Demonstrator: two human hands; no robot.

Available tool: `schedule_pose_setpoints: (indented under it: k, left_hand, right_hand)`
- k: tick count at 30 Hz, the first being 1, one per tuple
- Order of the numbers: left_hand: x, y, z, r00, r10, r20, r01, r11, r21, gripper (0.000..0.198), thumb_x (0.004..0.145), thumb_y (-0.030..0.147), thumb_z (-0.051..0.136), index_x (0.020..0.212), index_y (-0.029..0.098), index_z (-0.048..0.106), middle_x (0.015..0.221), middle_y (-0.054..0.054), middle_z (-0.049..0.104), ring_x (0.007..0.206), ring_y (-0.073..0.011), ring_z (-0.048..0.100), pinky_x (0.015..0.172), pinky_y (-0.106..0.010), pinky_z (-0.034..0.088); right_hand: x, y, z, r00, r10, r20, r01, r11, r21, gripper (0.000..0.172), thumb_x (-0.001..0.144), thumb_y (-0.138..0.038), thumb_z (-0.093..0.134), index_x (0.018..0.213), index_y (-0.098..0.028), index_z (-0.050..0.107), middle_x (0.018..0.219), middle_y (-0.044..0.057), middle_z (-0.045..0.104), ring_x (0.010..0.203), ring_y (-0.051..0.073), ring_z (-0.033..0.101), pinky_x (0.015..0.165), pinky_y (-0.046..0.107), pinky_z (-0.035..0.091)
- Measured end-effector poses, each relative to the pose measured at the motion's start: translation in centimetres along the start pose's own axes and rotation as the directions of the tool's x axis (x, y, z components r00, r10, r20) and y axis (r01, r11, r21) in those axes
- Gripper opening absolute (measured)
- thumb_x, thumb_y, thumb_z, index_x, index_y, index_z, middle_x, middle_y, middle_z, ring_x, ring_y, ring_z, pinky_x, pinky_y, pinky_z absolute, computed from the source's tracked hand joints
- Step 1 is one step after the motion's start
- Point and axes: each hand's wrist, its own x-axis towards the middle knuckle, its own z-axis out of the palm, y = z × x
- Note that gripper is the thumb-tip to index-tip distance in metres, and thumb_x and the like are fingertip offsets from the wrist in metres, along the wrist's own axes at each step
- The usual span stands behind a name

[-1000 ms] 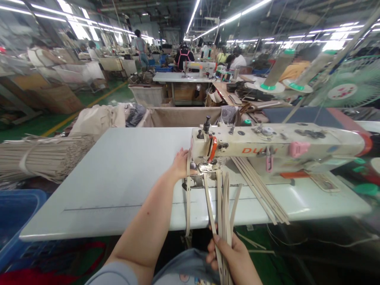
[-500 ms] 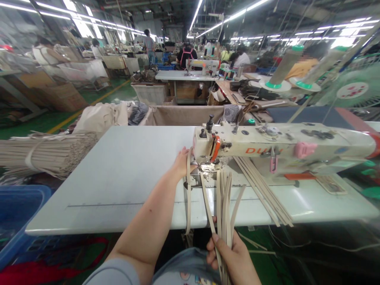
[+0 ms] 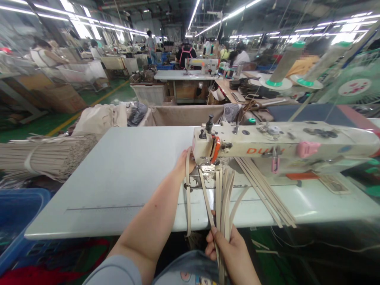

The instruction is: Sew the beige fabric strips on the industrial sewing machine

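Note:
A cream sewing machine [image 3: 282, 144] stands on a pale table [image 3: 118, 178]. My left hand [image 3: 183, 163] reaches to the needle end of the machine, fingers closed on a beige strap [image 3: 188, 202] that loops down over the table's front edge. Below the edge, my right hand [image 3: 230, 253] is closed around a bundle of beige strips [image 3: 223, 198] that runs up to the machine's presser foot. The needle area itself is partly hidden by the machine head.
More loose strips [image 3: 267, 194] lie fanned on the table right of the needle. A tied bundle of strips [image 3: 44, 156] rests at the left, above a blue bin [image 3: 14, 213]. Thread cones [image 3: 282, 67] and a fan [image 3: 353, 85] stand at the right. Other people work at tables behind.
My right hand has risen slightly toward the table edge with the strips. My left hand stays at the needle end; the view has shifted a little.

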Motion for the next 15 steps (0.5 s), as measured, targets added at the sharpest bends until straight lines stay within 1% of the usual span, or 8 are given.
schedule_pose_setpoints:
  k: [2,4,6,9,12,15]
  left_hand:
    - [-0.32,0.71,-0.39,0.999,-0.013,-0.036,0.014,1.0,0.008,0.035,0.088,0.016,0.069,0.121,0.019,0.082,0.138,-0.012,0.079,0.137,-0.0394,0.069,0.132,-0.058,0.045]
    - [-0.44,1.19,-0.63,0.998,-0.02,-0.059,0.021,1.0,0.013,0.031,0.088,0.013,0.068,0.114,0.021,0.083,0.134,-0.01,0.081,0.133,-0.0386,0.071,0.133,-0.058,0.044]
    - [-0.39,1.37,-0.66,0.997,-0.018,-0.077,0.019,1.0,0.01,0.032,0.087,0.012,0.068,0.113,0.022,0.083,0.132,-0.009,0.081,0.133,-0.0381,0.071,0.133,-0.057,0.044]
    - [-0.33,1.25,-0.46,0.995,-0.008,-0.102,0.007,1.0,-0.009,0.036,0.086,0.012,0.066,0.117,0.023,0.082,0.131,-0.008,0.082,0.133,-0.0371,0.071,0.133,-0.057,0.044]
    - [-0.48,1.0,-0.22,0.995,-0.007,-0.102,0.003,0.999,-0.032,0.035,0.086,0.014,0.066,0.116,0.022,0.082,0.13,-0.008,0.082,0.131,-0.0376,0.072,0.131,-0.058,0.046]
    - [-0.64,0.66,-0.09,0.993,-0.006,-0.121,-0.001,0.998,-0.058,0.027,0.089,0.019,0.066,0.111,0.023,0.081,0.125,-0.007,0.084,0.126,-0.0373,0.074,0.124,-0.056,0.054]
  right_hand:
    - [0.2,-0.17,0.05,1.0,0.015,0.014,-0.015,1.0,0.0,0.081,0.073,-0.059,0.099,0.132,-0.015,0.065,0.068,-0.001,0.077,0.049,0.018,0.07,0.047,0.026,0.051]
    - [0.44,-0.27,0.08,1.0,0.023,0.018,-0.023,1.0,-0.002,0.082,0.071,-0.061,0.1,0.13,-0.016,0.065,0.067,-0.001,0.077,0.049,0.019,0.072,0.047,0.026,0.052]
    - [0.67,-0.27,0.11,1.0,0.02,0.016,-0.02,1.0,-0.002,0.081,0.07,-0.061,0.101,0.128,-0.017,0.065,0.067,-0.001,0.077,0.049,0.02,0.072,0.046,0.027,0.052]
    - [0.81,-0.21,0.14,1.0,0.013,0.021,-0.013,1.0,0.003,0.08,0.07,-0.061,0.101,0.126,-0.017,0.065,0.066,-0.001,0.077,0.049,0.02,0.072,0.046,0.026,0.052]
    - [0.7,-0.28,0.23,1.0,0.012,0.008,-0.012,1.0,0.01,0.08,0.069,-0.062,0.102,0.125,-0.017,0.066,0.067,-0.001,0.078,0.05,0.02,0.072,0.046,0.026,0.052]
    - [0.55,-0.56,0.43,1.0,0.008,-0.009,-0.008,1.0,0.004,0.082,0.068,-0.063,0.102,0.126,-0.016,0.068,0.067,0.0,0.078,0.05,0.019,0.071,0.046,0.027,0.052]
